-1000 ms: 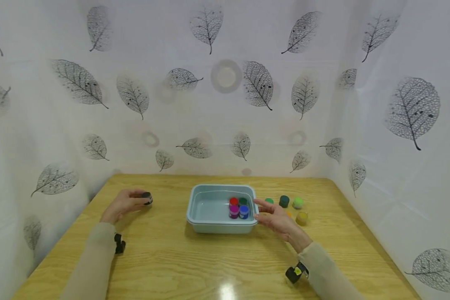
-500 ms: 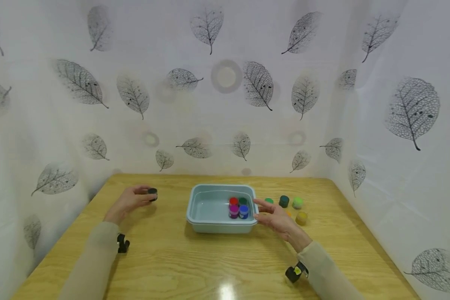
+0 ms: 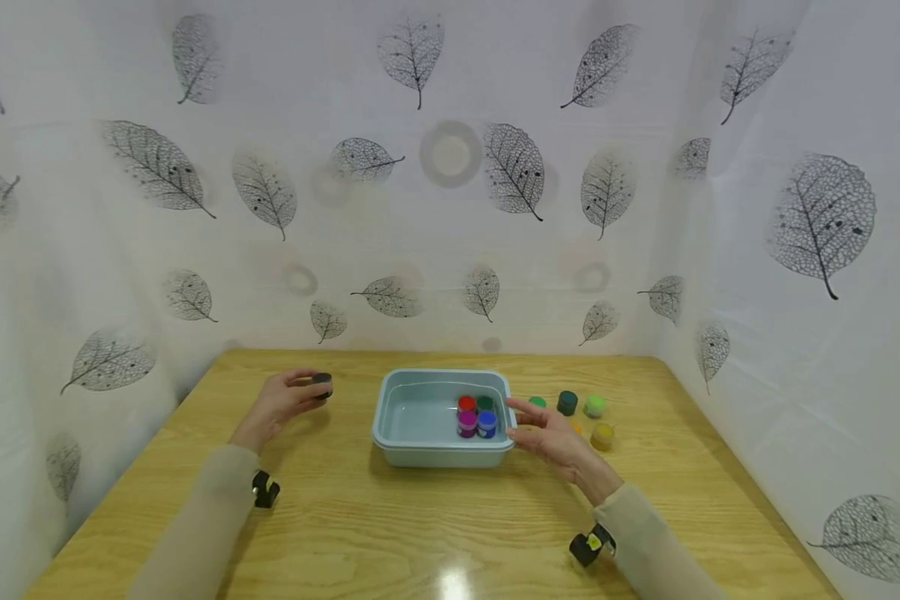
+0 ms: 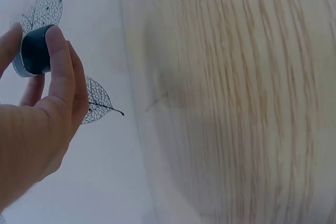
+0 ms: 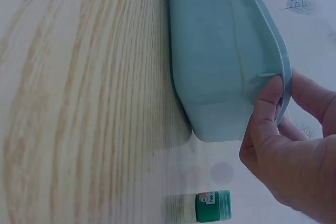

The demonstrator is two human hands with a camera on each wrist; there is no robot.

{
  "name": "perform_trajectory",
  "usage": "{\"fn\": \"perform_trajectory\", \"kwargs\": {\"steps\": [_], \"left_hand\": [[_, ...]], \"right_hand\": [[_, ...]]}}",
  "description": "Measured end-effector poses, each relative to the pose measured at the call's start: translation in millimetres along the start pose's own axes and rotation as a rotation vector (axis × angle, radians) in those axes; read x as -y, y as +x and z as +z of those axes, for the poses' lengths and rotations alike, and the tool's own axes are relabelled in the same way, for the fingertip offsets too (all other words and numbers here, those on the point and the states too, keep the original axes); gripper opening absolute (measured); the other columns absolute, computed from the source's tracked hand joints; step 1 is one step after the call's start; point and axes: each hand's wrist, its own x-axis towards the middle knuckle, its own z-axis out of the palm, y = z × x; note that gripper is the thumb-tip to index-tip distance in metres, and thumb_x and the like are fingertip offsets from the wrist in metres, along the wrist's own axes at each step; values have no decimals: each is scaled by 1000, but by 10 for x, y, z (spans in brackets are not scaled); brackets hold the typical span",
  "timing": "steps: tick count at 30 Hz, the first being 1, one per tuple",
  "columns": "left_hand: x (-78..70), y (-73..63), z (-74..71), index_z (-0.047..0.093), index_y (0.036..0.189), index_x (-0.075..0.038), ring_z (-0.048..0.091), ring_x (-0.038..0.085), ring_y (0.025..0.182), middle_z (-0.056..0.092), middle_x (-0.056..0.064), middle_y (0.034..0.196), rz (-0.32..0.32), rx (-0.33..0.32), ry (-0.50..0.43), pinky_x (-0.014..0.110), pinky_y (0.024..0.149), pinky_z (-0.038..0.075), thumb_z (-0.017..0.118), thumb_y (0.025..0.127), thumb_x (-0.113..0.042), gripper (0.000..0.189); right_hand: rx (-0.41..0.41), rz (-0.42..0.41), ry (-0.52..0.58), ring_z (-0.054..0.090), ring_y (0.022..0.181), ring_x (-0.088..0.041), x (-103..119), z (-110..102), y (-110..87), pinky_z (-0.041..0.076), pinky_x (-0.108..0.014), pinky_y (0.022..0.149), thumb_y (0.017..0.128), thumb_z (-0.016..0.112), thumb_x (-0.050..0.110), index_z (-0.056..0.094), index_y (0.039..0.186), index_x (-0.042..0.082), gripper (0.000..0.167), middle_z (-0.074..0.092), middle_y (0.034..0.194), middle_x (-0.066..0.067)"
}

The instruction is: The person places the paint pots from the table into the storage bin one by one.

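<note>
My left hand (image 3: pixel 279 402) pinches a small dark paint jar (image 3: pixel 322 385) between thumb and fingertips, left of the basin. In the left wrist view, the lid side of the dark jar (image 4: pixel 38 51) shows between the fingers. On the other side, my right hand (image 3: pixel 562 448) grips the right rim of a light blue plastic basin (image 3: pixel 442 457); the right wrist view shows fingers on both sides of that rim. Inside the basin, at its right end, a red jar (image 3: pixel 467 405), dark green jar (image 3: pixel 485 404), purple jar (image 3: pixel 467 425) and blue jar (image 3: pixel 487 425) stand close together.
Right of the basin stand a dark teal jar (image 3: pixel 567 403), a light green jar (image 3: pixel 594 407), a yellow jar (image 3: pixel 602 437) and a green jar (image 3: pixel 537 402). An orange jar (image 3: pixel 576 427) is mostly hidden behind my right hand. A leaf-patterned curtain (image 3: pixel 450 250) surrounds the wooden table (image 3: pixel 390 533).
My left hand has moved right with the dark paint jar, closer to the basin. The right hand stays on the rim, and the basin and other jars have not moved.
</note>
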Motion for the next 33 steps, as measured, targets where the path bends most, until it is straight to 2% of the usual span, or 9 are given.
{"fn": "perform_trajectory", "kwargs": {"steps": [3,8,12,17,22,26,29,33], "left_hand": [[6,-2,51,31,149,4,67,11,95,45,18,133,6,-5,22,33,97,54,69,92,-16,71],[13,-24,161,38,144,4,66,10,95,53,13,125,50,-20,83,40,99,53,68,93,-24,66],[32,-26,281,45,138,1,66,7,94,58,10,122,79,-69,92,41,96,55,70,91,-31,62],[41,-31,460,50,133,-1,65,4,89,63,10,120,123,-161,123,36,85,59,72,89,-38,62],[30,-36,628,55,127,-4,63,8,85,65,1,105,166,-243,111,26,69,58,74,86,-42,60],[48,-44,764,57,121,-3,61,13,81,63,-2,95,205,-309,88,21,61,53,76,85,-40,55],[77,-62,881,59,116,-4,60,15,80,61,1,95,233,-355,99,18,58,50,76,84,-40,51],[114,-83,1017,61,115,-8,58,15,88,62,6,104,249,-381,141,18,62,50,77,83,-42,50]], "right_hand": [[-3,5,3,61,92,-13,3,4,-1,57,-26,87,93,66,6,37,151,6,65,39,134,-25],[-10,1,3,61,91,-12,0,-5,-2,57,-25,87,93,66,7,37,150,6,65,39,134,-25],[-5,4,12,61,92,-12,-3,-7,-3,57,-26,88,93,66,7,37,151,7,65,38,134,-24],[4,2,12,62,91,-12,1,-3,-12,57,-28,90,93,66,6,36,151,6,66,37,136,-25],[6,-5,17,62,90,-12,7,-7,-12,57,-27,89,93,66,6,36,151,6,65,38,136,-26],[13,-3,27,62,91,-12,6,-11,-14,57,-27,89,93,65,6,35,151,6,66,36,136,-26],[17,-1,34,61,91,-12,4,-12,-18,57,-26,88,93,65,6,34,152,6,66,35,137,-26],[23,0,34,60,89,-11,-1,-12,-23,56,-26,88,94,65,6,34,152,7,66,32,140,-26]]}}
